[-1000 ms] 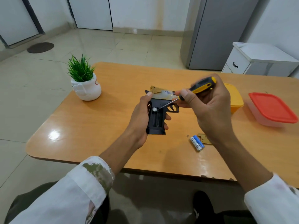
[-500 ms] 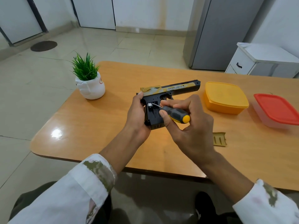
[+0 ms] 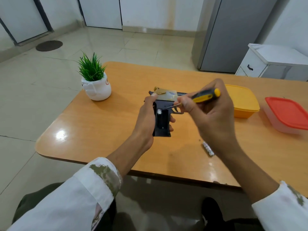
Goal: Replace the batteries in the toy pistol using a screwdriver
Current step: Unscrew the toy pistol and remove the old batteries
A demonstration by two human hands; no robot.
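Note:
My left hand (image 3: 146, 117) grips the black and gold toy pistol (image 3: 164, 112) by its handle, above the table, with the open battery compartment facing me. A silver battery end shows at the top of the compartment. My right hand (image 3: 211, 114) holds the yellow and black screwdriver (image 3: 205, 96), its thin tip pointing left at the pistol just above the compartment. A loose battery (image 3: 208, 148) lies on the table beside my right wrist.
The wooden table (image 3: 103, 130) carries a small green plant in a white pot (image 3: 95, 87) at the left, a yellow lidded box (image 3: 245, 100) and a red-lidded box (image 3: 288, 114) at the right. A grey fridge and a white cabinet stand behind.
My right hand has flipped the screwdriver, handle now up and to the right, tip at the pistol. The pistol's handle now points towards me. The gold cover on the table is now hidden.

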